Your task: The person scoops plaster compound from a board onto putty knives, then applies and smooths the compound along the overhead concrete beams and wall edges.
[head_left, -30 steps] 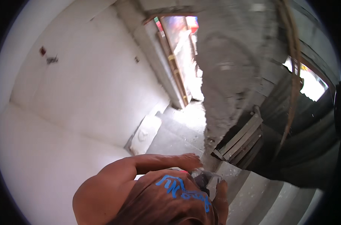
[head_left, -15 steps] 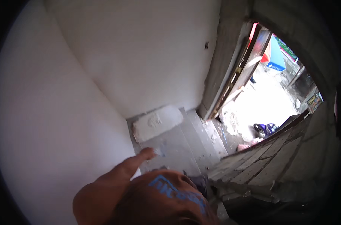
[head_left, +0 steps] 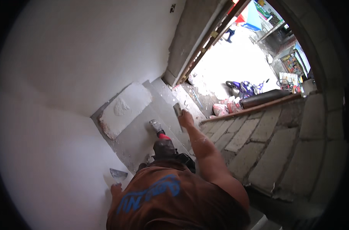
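My left hand [head_left: 116,188] is closed on a putty knife [head_left: 117,174] with a wide metal blade, low at the left beside the white wall [head_left: 63,149]. My right hand [head_left: 185,118] grips a flat trowel [head_left: 178,111], held out above the grey landing. My foot [head_left: 156,126], in a dusty shoe with red above it, is on the grey landing [head_left: 138,130], below and left of that hand. A white board [head_left: 136,99] with a pile of pale material on it lies along the back wall.
An open doorway [head_left: 212,34] at upper right shows bright ground outside, a purple two-wheeler [head_left: 246,89], sacks [head_left: 222,109], a long dark cylinder [head_left: 264,99], umbrellas and a person's leg [head_left: 230,34]. A rough block wall [head_left: 270,155] runs along my right, beside steps going down toward the doorway.
The view has swung round toward the doorway and landing. My right arm has come forward with the trowel. My left hand has dropped back low to the left, and my shoe has come into view.
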